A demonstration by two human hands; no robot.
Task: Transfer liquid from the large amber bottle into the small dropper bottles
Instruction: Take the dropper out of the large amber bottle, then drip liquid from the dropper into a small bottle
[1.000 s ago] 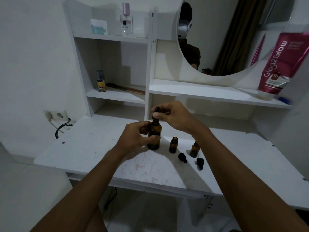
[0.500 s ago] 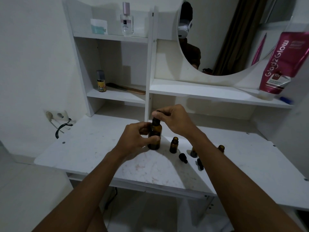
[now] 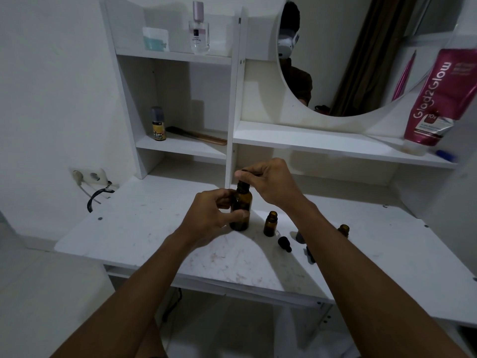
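The large amber bottle [image 3: 240, 211] stands upright on the white desk [image 3: 144, 223]. My left hand [image 3: 209, 218] wraps around its body. My right hand [image 3: 268, 183] pinches the black dropper cap [image 3: 243, 184] at the bottle's neck from above. To the right stands a small open amber dropper bottle [image 3: 270, 224]. Another small amber bottle [image 3: 343, 229] peeks out behind my right forearm. A loose black dropper cap [image 3: 284, 244] lies on the desk in front of them, and a second one [image 3: 309, 254] is partly hidden by my forearm.
White shelves rise behind the desk with a perfume bottle [image 3: 198, 32], a small yellow-labelled bottle [image 3: 158, 124], a comb [image 3: 196, 135] and a pink tube [image 3: 436, 99]. A round mirror [image 3: 361, 55] is at the upper right. A wall socket with a cable [image 3: 90, 179] is at the left.
My right hand has lowered the dropper cap onto the large bottle's neck. My right forearm shifted and now covers one small bottle, while another shows to its right.
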